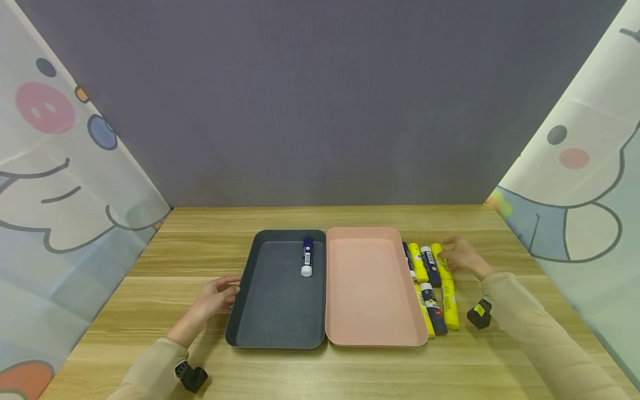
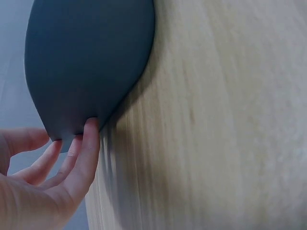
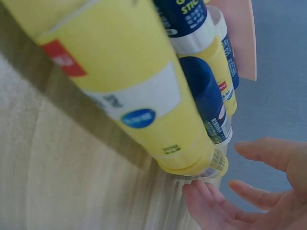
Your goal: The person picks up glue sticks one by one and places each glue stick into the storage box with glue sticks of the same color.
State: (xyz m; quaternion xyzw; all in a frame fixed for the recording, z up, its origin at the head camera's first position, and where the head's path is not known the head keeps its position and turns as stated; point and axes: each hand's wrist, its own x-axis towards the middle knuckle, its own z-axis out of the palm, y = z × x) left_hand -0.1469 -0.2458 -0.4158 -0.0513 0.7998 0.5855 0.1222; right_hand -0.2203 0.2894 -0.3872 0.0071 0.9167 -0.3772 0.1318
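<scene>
My left hand [image 1: 214,300] rests its fingertips against the left wall of the dark grey tray [image 1: 282,311], as the left wrist view also shows. Inside that tray lies one navy glue stick [image 1: 307,256] with a white end. At the far right, my right hand [image 1: 464,259] reaches over the outer edge of a group of glue sticks. Its fingertips are right at the end of a yellow glue stick [image 1: 437,249]; the right wrist view shows thumb and fingers [image 3: 261,148] spread apart. Another yellow glue stick [image 1: 450,305] lies just nearer.
A pink tray [image 1: 372,289] stands against the dark one. Along its right side lie several yellow and navy glue sticks in two rows, among them a navy one [image 1: 434,311] in the nearer row. A grey panel [image 1: 320,111] rises behind the wooden table [image 1: 280,372].
</scene>
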